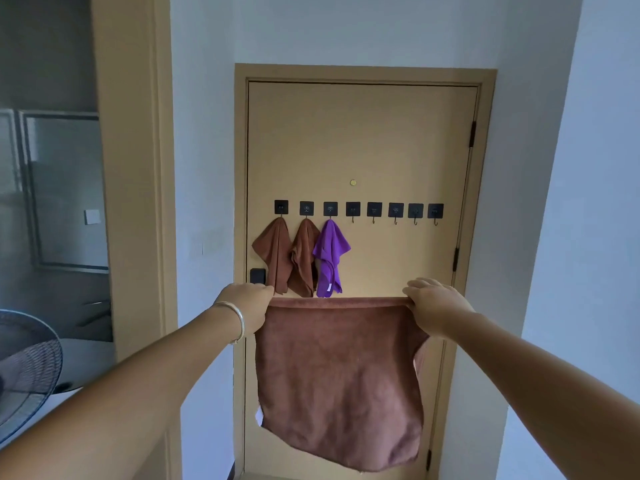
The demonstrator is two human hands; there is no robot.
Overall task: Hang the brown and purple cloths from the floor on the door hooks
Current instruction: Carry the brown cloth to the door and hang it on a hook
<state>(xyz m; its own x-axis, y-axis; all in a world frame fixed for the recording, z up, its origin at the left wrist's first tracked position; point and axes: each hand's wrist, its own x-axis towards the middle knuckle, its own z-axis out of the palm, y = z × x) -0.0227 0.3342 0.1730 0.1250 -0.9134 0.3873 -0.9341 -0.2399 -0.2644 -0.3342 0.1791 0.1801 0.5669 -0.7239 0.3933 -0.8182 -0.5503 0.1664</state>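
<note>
Presently held: one brown cloth [341, 379], stretched flat in front of the door [363, 140], below the row of hooks [358, 209].

Left hand [247, 304]: fingers curled, pinching the cloth's upper left corner, just under the two hung brown cloths [287, 258]. A bracelet [235, 320] sits on that wrist.

Right hand [433, 303]: fingers curled over the upper right corner, clamped on the hem.

Already on the door: two brown cloths on the first and second hooks from the left, one purple cloth [329, 258] on the third. The five hooks to the right of these are bare; the fourth hook [353, 211] stands nearest the purple cloth.

Handling, as judged: soft, light terry-like fabric, limp; it sags between the corners and bellies at the bottom edge. No slip or breakage risk. Best hold is a corner or a bunched point on the top hem, so one spot can be looped over a hook. A white label [259, 417] shows at the lower left edge.

Elsewhere: a fan [24, 372] stands left of the door.
</note>
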